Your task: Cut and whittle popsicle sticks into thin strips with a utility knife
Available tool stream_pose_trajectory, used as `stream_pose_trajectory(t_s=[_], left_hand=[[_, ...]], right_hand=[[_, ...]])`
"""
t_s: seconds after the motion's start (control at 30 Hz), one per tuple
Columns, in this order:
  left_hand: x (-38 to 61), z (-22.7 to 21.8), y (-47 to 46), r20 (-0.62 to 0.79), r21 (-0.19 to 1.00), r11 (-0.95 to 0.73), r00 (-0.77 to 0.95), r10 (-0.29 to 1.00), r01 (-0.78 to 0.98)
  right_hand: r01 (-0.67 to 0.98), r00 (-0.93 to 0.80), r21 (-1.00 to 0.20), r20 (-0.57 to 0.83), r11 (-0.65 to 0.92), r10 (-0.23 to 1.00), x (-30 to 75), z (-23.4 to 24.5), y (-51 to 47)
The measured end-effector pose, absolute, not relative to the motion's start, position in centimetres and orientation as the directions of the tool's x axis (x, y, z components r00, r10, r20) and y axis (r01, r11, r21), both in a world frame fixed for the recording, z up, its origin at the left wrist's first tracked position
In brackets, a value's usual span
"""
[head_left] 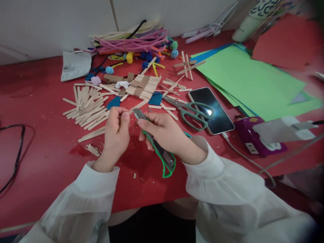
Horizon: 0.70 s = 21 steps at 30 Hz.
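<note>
My left hand [116, 133] is closed round a wooden craft stick [138, 105] whose far end pokes out past my fingers. My right hand [164, 133] grips a green-handled utility knife [162, 155], its blade [138, 114] extended and resting against the stick near my left thumb. Both hands hover just above the red table [43, 152], with wood shavings scattered beneath them.
A heap of craft sticks [87, 108] lies left of my hands. Green-handled scissors [194, 113] rest partly on a phone [211, 109] to the right. Pipe cleaners and pompoms [136, 44] sit at the back. Green paper sheets [250, 81] and a purple power strip [255, 135] lie right.
</note>
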<state>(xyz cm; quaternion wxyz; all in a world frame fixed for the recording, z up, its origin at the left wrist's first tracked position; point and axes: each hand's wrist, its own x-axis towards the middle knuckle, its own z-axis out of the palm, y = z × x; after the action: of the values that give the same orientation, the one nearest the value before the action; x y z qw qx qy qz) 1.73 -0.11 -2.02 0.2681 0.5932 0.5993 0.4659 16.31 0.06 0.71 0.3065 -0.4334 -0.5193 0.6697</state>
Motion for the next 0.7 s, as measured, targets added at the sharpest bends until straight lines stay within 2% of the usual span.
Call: stream_pose_trajectory(t_s=[0.07,0.13,0.2,0.3,0.4,0.5,0.6,0.7], left_hand=[[1.7,-2.0,0.0,0.200,0.896,-0.128,-0.130,0.971,0.426],[1.6,-1.9,0.2,0.209,0.887,-0.154,-0.080,0.975,0.436],[1.3,-1.9,0.3,0.237,0.853,-0.192,-0.031,0.971,0.486],[0.9,-2.1,0.6,0.259,0.771,-0.199,-0.014,0.966,0.606],[0.6,-2.4,0.7,0.236,0.699,-0.170,0.000,0.972,0.694],[0.5,-2.3,0.7,0.206,0.661,-0.161,0.029,0.978,0.733],[0.5,-2.0,0.6,0.218,0.717,-0.167,0.010,0.976,0.676],[0.6,-1.4,0.3,0.307,0.795,-0.245,-0.018,0.952,0.555]], right_hand=[[0.200,-0.386,-0.977,-0.149,-0.075,0.911,16.4,0.6,-0.1],[0.398,-0.349,-0.911,-0.045,0.105,0.936,16.5,0.6,-0.1],[0.599,-0.337,-0.768,0.016,0.227,0.941,16.5,0.8,-0.1],[0.787,-0.360,-0.545,-0.024,0.290,0.933,16.5,0.9,0.0],[0.851,-0.382,-0.415,-0.067,0.322,0.922,16.4,0.7,-0.1],[0.867,-0.389,-0.359,-0.055,0.345,0.920,16.4,0.5,-0.3],[0.873,-0.395,-0.331,-0.048,0.358,0.918,16.4,0.5,-0.4],[0.878,-0.405,-0.300,-0.048,0.373,0.913,16.3,0.6,-0.6]])
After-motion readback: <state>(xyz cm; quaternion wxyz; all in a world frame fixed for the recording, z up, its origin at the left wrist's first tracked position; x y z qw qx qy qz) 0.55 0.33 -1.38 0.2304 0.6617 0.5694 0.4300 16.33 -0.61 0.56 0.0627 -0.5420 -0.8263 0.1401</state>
